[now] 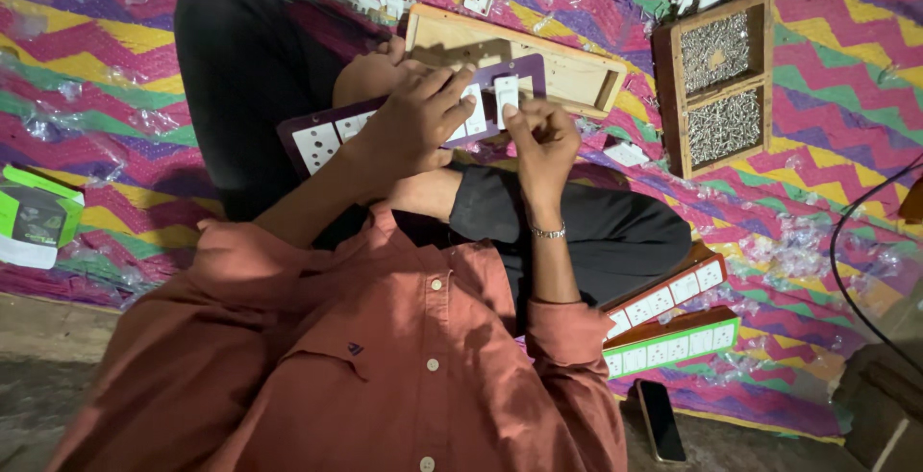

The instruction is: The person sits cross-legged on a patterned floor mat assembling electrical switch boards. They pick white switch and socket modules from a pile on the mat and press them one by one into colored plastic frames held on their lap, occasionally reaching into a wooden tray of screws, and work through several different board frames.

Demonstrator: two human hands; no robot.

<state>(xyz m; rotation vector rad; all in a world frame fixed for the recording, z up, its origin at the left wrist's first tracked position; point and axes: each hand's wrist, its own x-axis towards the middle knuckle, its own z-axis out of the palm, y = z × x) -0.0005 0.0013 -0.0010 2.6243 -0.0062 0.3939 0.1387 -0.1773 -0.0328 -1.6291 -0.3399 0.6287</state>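
While the person sits cross-legged on the zigzag mat (827, 126), a purple switch plate (317, 136) rests across the knees, several white switches already seated along it and some openings at its left end still bare. Further left lies a green box (38, 217). The left hand (413, 126) spreads over the plate's middle, fingers pressing it down. The right hand (538, 140) pinches a white switch (507, 92) at the plate's right end. Beyond, a wooden tray (577, 73), then a screw box (716, 87).
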